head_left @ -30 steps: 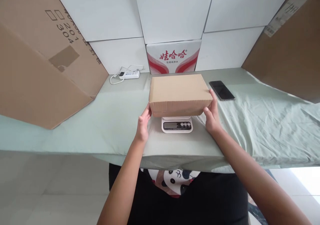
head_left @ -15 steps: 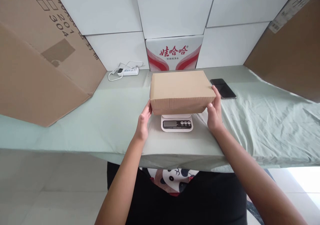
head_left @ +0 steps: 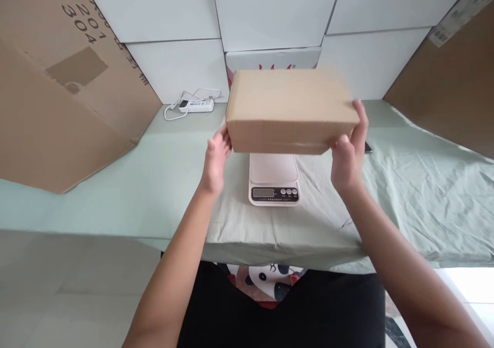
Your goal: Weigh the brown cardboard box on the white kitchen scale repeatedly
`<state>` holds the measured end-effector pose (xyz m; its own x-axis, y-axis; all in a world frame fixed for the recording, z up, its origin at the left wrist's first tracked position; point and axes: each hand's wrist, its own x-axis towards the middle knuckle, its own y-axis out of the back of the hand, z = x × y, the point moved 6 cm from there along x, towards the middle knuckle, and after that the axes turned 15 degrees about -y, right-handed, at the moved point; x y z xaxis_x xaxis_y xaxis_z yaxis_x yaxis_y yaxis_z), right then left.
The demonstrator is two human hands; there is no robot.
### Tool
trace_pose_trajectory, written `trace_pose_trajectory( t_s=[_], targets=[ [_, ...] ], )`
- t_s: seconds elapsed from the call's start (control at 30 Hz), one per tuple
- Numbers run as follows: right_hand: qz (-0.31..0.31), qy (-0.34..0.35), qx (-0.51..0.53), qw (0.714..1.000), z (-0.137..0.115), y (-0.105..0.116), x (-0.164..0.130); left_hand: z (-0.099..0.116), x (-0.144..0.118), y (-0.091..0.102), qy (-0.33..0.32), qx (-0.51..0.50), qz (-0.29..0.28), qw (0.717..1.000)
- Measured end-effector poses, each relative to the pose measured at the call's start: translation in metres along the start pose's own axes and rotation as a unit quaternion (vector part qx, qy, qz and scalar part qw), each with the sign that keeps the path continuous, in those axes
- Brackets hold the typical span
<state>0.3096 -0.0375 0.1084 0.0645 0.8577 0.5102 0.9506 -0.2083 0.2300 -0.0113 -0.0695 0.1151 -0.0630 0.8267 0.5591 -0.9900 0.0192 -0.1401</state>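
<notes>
One closed cardboard box (head_left: 290, 108) is held in the air above the one kitchen scale (head_left: 274, 179), clear of its platform. The left hand (head_left: 214, 157) presses its left end with fingers spread, and the right hand (head_left: 349, 150) clasps the right end. Two large cardboard sheets (head_left: 57, 90) lean at the sides, and one power strip (head_left: 195, 105) lies on the green-covered table (head_left: 154, 183).

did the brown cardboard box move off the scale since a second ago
Yes. The brown cardboard box has risen clear of the white kitchen scale, whose platform now shows, held between left hand and right hand.
</notes>
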Motion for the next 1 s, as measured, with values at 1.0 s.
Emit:
trace_pose_trajectory(
  t_s=[1.0],
  targets=[
    [-0.027, -0.179, 0.027, 0.983, 0.11, -0.041, 0.064, -0.127, 0.05, 0.047, 0.089, 0.036, 0.123, 0.988]
  ],
)
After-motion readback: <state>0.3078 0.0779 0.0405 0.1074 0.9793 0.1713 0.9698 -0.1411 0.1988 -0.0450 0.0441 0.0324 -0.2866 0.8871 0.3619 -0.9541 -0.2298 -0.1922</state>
